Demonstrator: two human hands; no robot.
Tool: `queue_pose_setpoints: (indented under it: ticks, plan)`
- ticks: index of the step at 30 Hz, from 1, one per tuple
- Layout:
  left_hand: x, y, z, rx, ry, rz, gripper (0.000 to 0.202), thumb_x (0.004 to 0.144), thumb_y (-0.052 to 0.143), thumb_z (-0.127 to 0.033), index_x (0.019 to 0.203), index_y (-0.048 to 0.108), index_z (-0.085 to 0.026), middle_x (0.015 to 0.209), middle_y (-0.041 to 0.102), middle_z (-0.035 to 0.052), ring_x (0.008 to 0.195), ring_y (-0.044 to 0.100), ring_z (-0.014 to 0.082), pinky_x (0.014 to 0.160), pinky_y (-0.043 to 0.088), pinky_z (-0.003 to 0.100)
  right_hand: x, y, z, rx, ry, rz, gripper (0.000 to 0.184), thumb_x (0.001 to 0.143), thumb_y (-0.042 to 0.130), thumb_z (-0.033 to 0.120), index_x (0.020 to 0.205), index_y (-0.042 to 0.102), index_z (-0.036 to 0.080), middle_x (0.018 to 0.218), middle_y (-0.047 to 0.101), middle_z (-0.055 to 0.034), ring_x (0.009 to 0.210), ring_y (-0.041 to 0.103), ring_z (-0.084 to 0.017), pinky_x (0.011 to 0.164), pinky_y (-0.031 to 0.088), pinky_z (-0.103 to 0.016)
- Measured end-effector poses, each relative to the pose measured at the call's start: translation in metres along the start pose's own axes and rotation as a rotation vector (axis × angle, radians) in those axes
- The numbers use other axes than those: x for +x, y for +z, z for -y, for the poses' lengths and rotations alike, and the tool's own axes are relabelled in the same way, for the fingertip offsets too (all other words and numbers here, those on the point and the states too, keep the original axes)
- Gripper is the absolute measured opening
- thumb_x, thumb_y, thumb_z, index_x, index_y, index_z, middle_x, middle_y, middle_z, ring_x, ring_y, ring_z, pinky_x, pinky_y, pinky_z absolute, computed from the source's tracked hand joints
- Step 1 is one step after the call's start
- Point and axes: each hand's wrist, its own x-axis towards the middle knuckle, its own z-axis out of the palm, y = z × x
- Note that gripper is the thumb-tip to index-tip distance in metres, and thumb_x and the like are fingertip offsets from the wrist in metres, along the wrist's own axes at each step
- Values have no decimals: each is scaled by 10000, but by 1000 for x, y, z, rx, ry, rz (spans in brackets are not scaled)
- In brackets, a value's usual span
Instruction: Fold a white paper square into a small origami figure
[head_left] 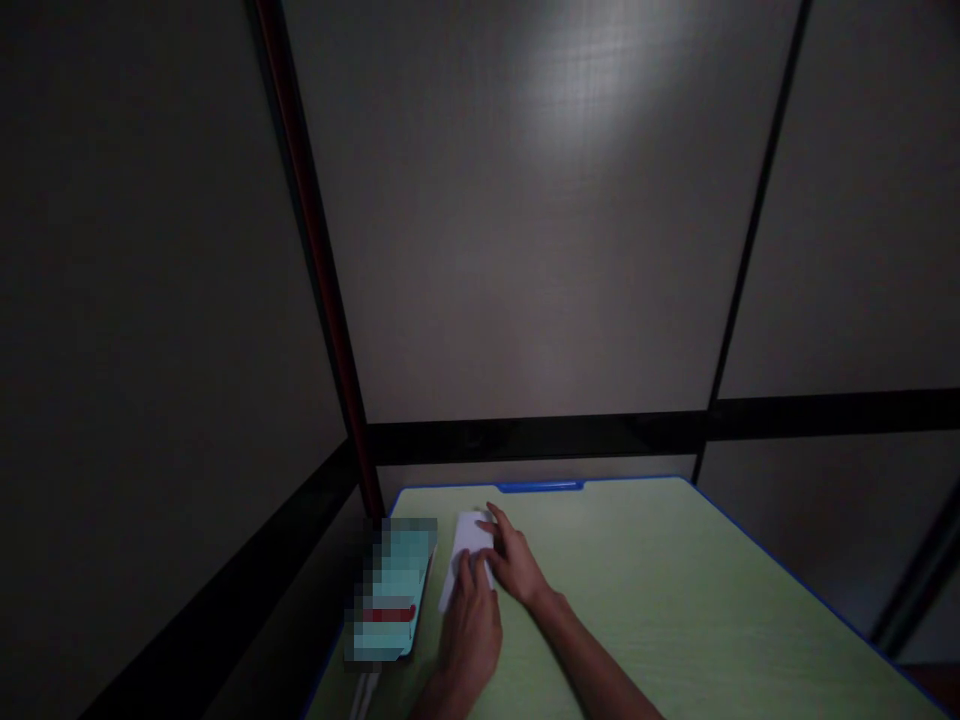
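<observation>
A narrow sheet of white paper [466,538], apparently folded, lies lengthwise on the light green tabletop [645,590]. My left hand [474,628] comes in from the near side, its fingertips pressed on the lower part of the paper. From the right, my right hand [517,567] has its fingers bent over the paper's right edge, with one finger stretched past the far right corner. The hands are close together, their fingertips almost meeting. The undersides of the fingers are hidden.
Left of the paper is a flat teal object [401,575], blurred by pixelation, with a red mark. White cords [364,692] run below it. The table has a blue rim with a blue handle-like piece [541,487] at the back. Grey panels [540,250] with dark trim rise behind.
</observation>
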Motion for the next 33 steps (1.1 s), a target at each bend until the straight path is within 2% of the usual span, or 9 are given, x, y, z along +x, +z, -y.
queue_pose_setpoints:
  ticks: [3, 6, 9, 12, 14, 17, 20, 24, 33]
  plan:
    - [0, -3, -2, -140, 13, -62, 411, 694, 317, -94, 1103, 278, -94, 1202, 249, 157, 1113, 254, 207, 881, 269, 325, 4, 3, -4, 291, 105, -183, 656, 539, 465, 28, 1135, 259, 209, 1026, 499, -84, 500, 491, -86, 516, 425, -234]
    - [4, -8, -4, -311, 13, -193, 417, 703, 341, -145, 1110, 265, -97, 1209, 230, 156, 1130, 204, 214, 900, 230, 357, 6, -4, -4, 364, 135, -239, 713, 555, 509, 87, 1160, 164, 241, 1112, 398, -106, 463, 485, -54, 448, 416, -208]
    - [13, -12, -3, -559, -54, -304, 447, 689, 393, -207, 1109, 278, -103, 1182, 285, 158, 1101, 255, 224, 870, 261, 349, 0, -19, 0, 649, 196, -237, 768, 486, 599, 107, 1129, 220, 286, 1098, 406, -75, 442, 509, -51, 439, 423, -214]
    - [24, -11, -1, -985, -252, -99, 380, 638, 459, -274, 974, 420, -99, 915, 524, 123, 788, 511, 214, 627, 409, 304, -11, -33, 5, 787, 287, -254, 774, 419, 646, 77, 1088, 289, 232, 723, 569, 8, 448, 538, -105, 453, 433, -236]
    - [28, -9, 0, -1060, -261, -10, 266, 587, 509, -319, 721, 528, -90, 663, 575, 65, 574, 527, 169, 490, 401, 253, -19, -40, 9, 799, 316, -307, 670, 432, 649, 88, 1023, 350, 189, 548, 561, 43, 445, 537, -117, 463, 428, -237]
    - [29, -3, -2, -1115, -269, 31, 265, 509, 568, -366, 497, 498, -111, 452, 511, -7, 428, 468, 115, 396, 342, 206, -30, -45, 14, 798, 378, -380, 563, 424, 666, 109, 916, 399, 170, 467, 547, 62, 413, 523, -112, 440, 414, -228]
    - [28, 3, -6, -1164, -279, 43, 297, 471, 589, -394, 454, 473, -121, 414, 485, -29, 401, 441, 94, 377, 313, 188, -37, -48, 15, 798, 475, -456, 512, 385, 691, 123, 821, 425, 166, 412, 529, 77, 369, 497, -101, 389, 390, -207]
    - [30, 8, -11, -1215, -277, 65, 301, 462, 599, -399, 464, 485, -120, 428, 501, -27, 403, 438, 87, 380, 311, 182, -40, -51, 9, 783, 474, -492, 453, 384, 699, 147, 750, 433, 168, 369, 514, 89, 337, 467, -78, 359, 363, -176]
    - [29, 13, -3, -1268, -285, 123, 309, 449, 615, -396, 522, 536, -107, 470, 542, -7, 467, 490, 120, 429, 353, 200, -41, -53, -6, 809, 422, -408, 382, 392, 703, 164, 694, 469, 154, 353, 522, 78, 316, 439, -60, 352, 344, -164]
